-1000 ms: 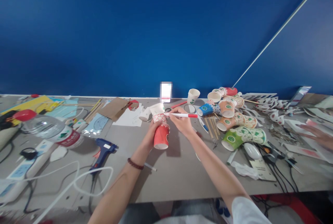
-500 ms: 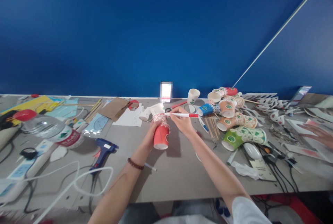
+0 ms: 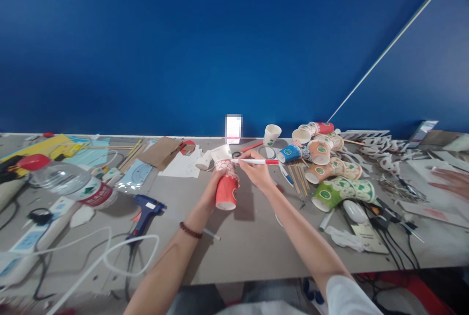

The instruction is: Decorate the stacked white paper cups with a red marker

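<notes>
My left hand [image 3: 213,189] is wrapped round a red and white patterned paper cup [image 3: 226,192], whose base faces me. Beyond the cup's far end is a white cup [image 3: 221,152], tilted and touching it. A white pen with a red end [image 3: 260,161] is pinched in my right hand [image 3: 256,171], its tip at the upper right of the patterned cup. Another white cup [image 3: 204,159] lies just left of these. A sheet of white paper [image 3: 179,166] is on the table to the left.
On the left are a bottle [image 3: 78,185], a blue glue gun [image 3: 146,215] and a power strip [image 3: 34,239]. Several patterned cups [image 3: 331,194], wooden sticks [image 3: 300,178] and cables lie right. Another person's hand [image 3: 452,182] is at the far right. A phone [image 3: 233,129] stands behind.
The other person's hand at the far right has moved slightly right and up. My hands, the red cup and the pen have hardly moved.
</notes>
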The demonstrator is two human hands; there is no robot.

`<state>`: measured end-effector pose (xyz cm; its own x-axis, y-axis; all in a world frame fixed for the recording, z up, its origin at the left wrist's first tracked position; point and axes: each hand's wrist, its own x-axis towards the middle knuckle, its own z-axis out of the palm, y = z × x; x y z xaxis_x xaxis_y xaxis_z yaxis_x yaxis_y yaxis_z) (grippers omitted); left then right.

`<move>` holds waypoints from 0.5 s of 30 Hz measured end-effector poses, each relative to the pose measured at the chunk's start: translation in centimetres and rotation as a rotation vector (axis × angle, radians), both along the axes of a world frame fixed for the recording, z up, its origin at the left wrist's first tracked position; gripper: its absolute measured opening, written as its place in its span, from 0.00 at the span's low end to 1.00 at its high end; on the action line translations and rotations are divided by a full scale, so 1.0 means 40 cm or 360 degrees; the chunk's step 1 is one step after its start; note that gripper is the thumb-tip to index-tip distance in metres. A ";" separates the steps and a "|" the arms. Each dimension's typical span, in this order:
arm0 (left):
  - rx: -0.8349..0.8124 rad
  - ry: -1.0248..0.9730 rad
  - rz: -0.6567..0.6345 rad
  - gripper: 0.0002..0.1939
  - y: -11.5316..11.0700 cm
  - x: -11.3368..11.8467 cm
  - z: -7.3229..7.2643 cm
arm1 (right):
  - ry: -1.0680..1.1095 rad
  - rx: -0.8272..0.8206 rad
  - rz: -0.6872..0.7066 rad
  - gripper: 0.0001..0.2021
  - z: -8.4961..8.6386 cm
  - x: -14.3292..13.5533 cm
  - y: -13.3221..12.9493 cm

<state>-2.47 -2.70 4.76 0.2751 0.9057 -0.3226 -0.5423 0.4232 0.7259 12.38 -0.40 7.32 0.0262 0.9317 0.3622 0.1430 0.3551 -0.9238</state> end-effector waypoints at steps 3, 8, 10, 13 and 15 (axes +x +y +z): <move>-0.0020 0.0003 0.0019 0.20 -0.002 0.001 0.007 | 0.0012 -0.0035 0.0006 0.04 0.000 0.000 0.000; -0.0032 -0.0016 0.0043 0.17 -0.006 0.001 0.009 | 0.0000 -0.0027 -0.0008 0.03 0.002 0.001 -0.002; -0.0028 -0.0014 0.0028 0.16 -0.005 -0.001 0.006 | -0.0006 -0.0019 -0.0018 0.03 0.004 0.001 -0.004; -0.0025 0.0000 0.0005 0.16 -0.002 -0.003 -0.001 | 0.0009 -0.0017 0.0002 0.04 0.006 0.000 -0.003; -0.0031 0.0008 0.0011 0.17 0.000 -0.004 -0.004 | 0.0005 -0.0016 0.0009 0.05 0.003 0.002 -0.001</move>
<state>-2.62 -2.69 4.59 0.2671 0.9011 -0.3416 -0.5413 0.4336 0.7204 12.44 -0.44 7.45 0.0221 0.9354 0.3529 0.1382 0.3467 -0.9277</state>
